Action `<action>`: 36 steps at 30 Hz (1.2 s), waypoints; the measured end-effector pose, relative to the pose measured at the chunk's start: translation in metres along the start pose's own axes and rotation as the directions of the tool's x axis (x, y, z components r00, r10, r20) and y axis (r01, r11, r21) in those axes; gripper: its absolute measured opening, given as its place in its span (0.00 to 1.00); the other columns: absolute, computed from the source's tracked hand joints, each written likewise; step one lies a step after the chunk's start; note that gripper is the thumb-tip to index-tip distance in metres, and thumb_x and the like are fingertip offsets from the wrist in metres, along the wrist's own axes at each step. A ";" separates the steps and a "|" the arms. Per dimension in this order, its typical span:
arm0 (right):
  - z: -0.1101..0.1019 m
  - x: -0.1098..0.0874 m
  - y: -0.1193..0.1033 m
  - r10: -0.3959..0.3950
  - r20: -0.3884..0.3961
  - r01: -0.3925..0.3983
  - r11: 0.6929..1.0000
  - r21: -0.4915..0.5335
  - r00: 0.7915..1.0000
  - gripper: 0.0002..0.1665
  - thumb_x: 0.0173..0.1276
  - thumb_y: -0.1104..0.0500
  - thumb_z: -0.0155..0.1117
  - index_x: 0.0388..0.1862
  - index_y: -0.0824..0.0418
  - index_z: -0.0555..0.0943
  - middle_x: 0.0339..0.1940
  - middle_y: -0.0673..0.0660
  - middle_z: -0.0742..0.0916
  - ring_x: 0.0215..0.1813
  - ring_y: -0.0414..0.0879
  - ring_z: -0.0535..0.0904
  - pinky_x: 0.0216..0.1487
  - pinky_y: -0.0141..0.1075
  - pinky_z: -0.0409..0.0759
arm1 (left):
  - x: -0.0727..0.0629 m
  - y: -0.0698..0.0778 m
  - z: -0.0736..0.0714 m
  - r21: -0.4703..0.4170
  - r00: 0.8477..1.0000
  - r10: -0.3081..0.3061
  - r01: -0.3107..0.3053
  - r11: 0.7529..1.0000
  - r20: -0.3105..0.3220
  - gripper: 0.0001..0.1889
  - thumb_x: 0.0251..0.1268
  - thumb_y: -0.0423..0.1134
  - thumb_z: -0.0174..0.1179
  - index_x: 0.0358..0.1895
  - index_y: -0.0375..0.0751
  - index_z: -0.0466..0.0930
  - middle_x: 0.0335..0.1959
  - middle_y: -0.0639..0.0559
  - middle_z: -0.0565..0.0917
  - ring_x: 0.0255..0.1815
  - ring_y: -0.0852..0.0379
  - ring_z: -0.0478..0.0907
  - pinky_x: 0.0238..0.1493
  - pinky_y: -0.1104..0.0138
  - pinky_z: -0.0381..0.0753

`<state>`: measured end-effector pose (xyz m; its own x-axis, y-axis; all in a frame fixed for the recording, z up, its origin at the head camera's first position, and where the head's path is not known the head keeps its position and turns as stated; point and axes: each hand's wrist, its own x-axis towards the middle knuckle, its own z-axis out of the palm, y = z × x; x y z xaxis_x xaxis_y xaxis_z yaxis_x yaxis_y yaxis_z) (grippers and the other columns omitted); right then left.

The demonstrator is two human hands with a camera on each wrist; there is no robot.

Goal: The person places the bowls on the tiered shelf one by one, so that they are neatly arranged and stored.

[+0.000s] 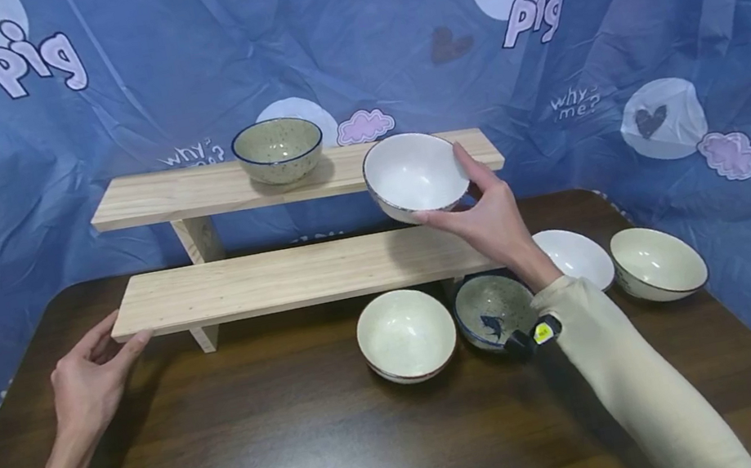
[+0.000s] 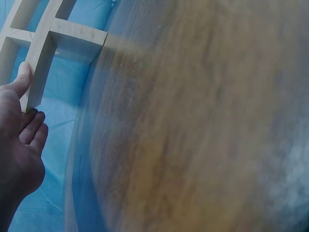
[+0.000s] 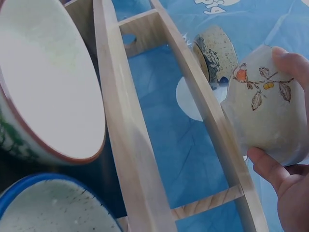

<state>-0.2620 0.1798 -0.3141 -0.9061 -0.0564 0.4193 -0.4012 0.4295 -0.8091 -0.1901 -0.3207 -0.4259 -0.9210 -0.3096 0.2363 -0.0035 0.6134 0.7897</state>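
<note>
My right hand (image 1: 492,218) pinches a white bowl (image 1: 413,174) by its right side, thumb low and fingers at the rim. The bowl overlaps the upper board's front edge in the head view. Its outside, in the right wrist view, carries a painted bird and leafy branch (image 3: 264,82). My left hand (image 1: 88,377) grips the left end of the lower board of a two-tier wooden shelf (image 1: 242,285), thumb on one face and fingers around the end. A speckled green bowl (image 1: 279,151) with a blue rim stands on the upper board.
Before the shelf sit a cream bowl (image 1: 408,336) with a brown rim and a grey-green bowl (image 1: 485,307) with a dark blue design. Right of my forearm are a white bowl (image 1: 577,258) and another cream bowl (image 1: 658,261). A blue printed cloth (image 1: 348,23) hangs behind the brown table (image 1: 270,450).
</note>
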 end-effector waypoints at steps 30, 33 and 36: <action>0.023 0.037 -0.009 0.048 -0.005 -0.048 0.999 0.023 0.999 0.66 0.54 0.46 0.85 0.84 0.60 0.57 0.79 0.60 0.70 0.62 0.51 0.79 0.56 0.38 0.80 | 0.000 0.001 -0.001 0.003 1.000 -0.017 0.017 1.000 0.009 0.38 0.71 0.52 0.68 0.75 0.33 0.70 0.69 0.30 0.73 0.65 0.29 0.74 0.40 0.87 0.70; 0.025 0.041 -0.010 0.052 -0.006 -0.052 0.998 0.027 0.999 0.66 0.54 0.47 0.85 0.84 0.61 0.57 0.79 0.60 0.69 0.61 0.51 0.79 0.57 0.38 0.80 | 0.000 0.001 -0.001 -0.001 1.000 -0.015 0.015 1.000 0.010 0.38 0.71 0.52 0.68 0.75 0.33 0.70 0.69 0.30 0.73 0.65 0.29 0.73 0.41 0.87 0.70; 0.027 0.044 -0.011 0.053 -0.007 -0.053 0.998 0.036 0.999 0.66 0.54 0.48 0.85 0.84 0.61 0.56 0.80 0.61 0.69 0.60 0.52 0.79 0.56 0.37 0.79 | 0.000 0.001 -0.001 -0.005 1.000 -0.013 0.013 1.000 0.006 0.37 0.70 0.52 0.68 0.75 0.33 0.70 0.69 0.31 0.73 0.66 0.30 0.73 0.41 0.87 0.70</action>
<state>-0.3012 0.1482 -0.2973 -0.9250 -0.0272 0.3789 -0.3576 0.3994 -0.8442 -0.1899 -0.3205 -0.4246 -0.9234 -0.3129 0.2224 -0.0138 0.6060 0.7953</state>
